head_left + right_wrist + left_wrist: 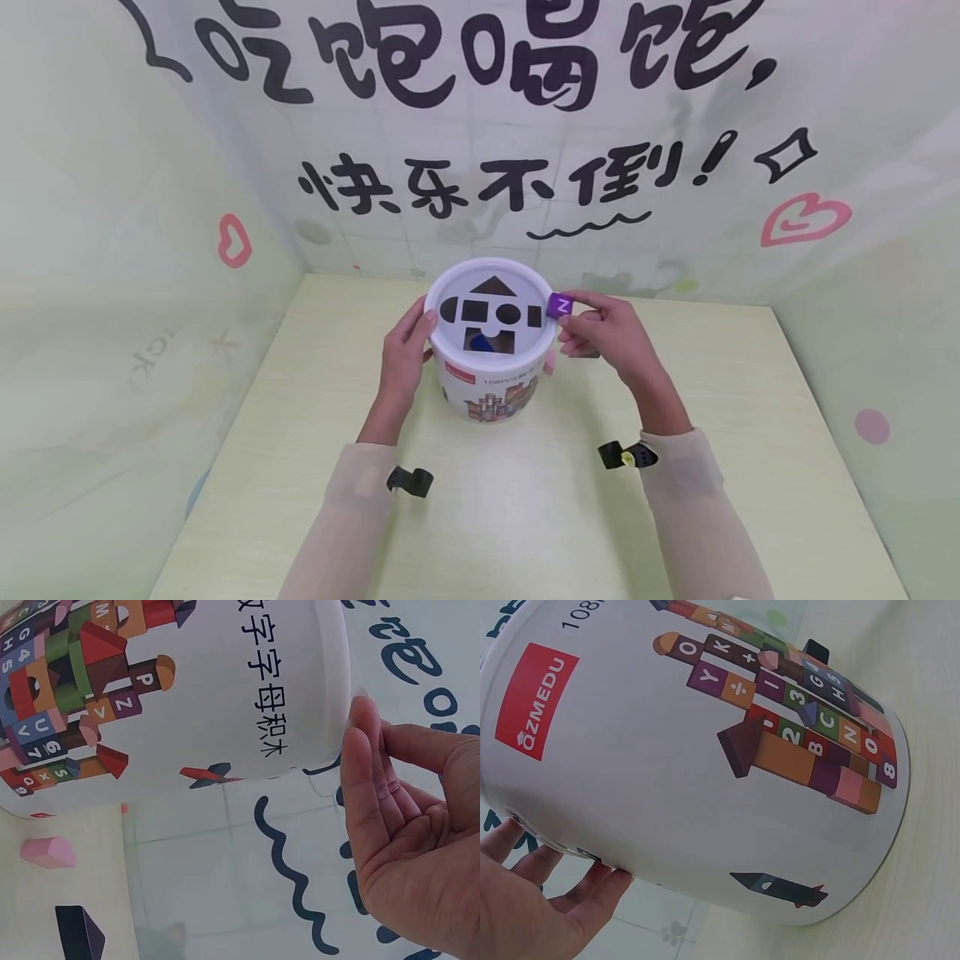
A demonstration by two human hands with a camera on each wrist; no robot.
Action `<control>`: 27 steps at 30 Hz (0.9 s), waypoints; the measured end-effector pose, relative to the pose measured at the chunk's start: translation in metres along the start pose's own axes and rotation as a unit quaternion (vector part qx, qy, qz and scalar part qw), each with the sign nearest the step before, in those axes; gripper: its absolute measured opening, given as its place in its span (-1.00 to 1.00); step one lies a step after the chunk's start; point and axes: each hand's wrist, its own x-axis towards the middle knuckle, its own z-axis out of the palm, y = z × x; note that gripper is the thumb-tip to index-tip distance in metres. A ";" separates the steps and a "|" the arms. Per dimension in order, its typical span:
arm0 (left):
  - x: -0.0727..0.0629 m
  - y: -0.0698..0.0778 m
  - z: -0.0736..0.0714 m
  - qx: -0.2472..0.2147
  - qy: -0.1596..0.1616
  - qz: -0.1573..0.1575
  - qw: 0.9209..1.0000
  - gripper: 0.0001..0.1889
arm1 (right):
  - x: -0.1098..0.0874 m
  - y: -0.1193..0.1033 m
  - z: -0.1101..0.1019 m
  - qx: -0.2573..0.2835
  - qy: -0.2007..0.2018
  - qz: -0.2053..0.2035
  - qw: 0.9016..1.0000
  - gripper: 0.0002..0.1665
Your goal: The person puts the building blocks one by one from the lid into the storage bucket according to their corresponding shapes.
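Observation:
A white round toy-block bucket (457, 393) stands upright, its lid (525, 287) cut with several shaped holes. Through the bridge-shaped hole shows a blue piece (480, 342). My left hand (403, 354) holds the bucket at its left side, thumb on the lid's rim; in the left wrist view its fingers (592, 892) lie against the wall. At the lid's right edge my right hand (611, 332) pinches a small purple block (559, 306) marked with a white letter, N or Z. The right wrist view shows the right hand's fingers (364, 802) beside the rim, the block hidden.
A pink block (49, 852) and a dark block (81, 931) lie on the table behind the bucket's right side. The pale table (510, 508) meets a printed back wall (480, 242) close beyond the bucket. Side walls stand left and right.

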 end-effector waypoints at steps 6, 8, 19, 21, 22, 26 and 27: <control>0.000 -0.001 0.000 0.002 0.001 0.001 1.000 -0.47 | 0.004 -0.006 0.007 0.004 -0.008 -0.009 1.000 -0.50; 0.001 -0.001 0.000 0.002 0.001 0.001 1.000 -0.48 | 0.005 -0.008 0.010 0.008 -0.012 -0.012 1.000 -0.51; 0.000 0.000 0.000 0.002 0.004 0.001 1.000 -0.47 | 0.012 -0.019 0.025 0.023 -0.034 -0.016 0.999 -0.49; 0.000 0.000 0.000 0.003 0.003 0.001 1.000 -0.47 | 0.012 -0.019 0.027 0.025 -0.035 -0.017 0.999 -0.50; 0.000 0.000 0.000 0.003 0.003 0.000 1.000 -0.47 | 0.013 -0.019 0.028 0.026 -0.035 -0.017 0.999 -0.50; 0.000 0.001 0.001 0.005 0.002 -0.004 1.000 -0.46 | 0.013 -0.020 0.033 0.020 -0.037 -0.019 0.999 -0.50; 0.000 0.001 0.001 0.005 0.001 -0.005 1.000 -0.46 | 0.013 -0.021 0.034 0.018 -0.038 -0.019 0.999 -0.49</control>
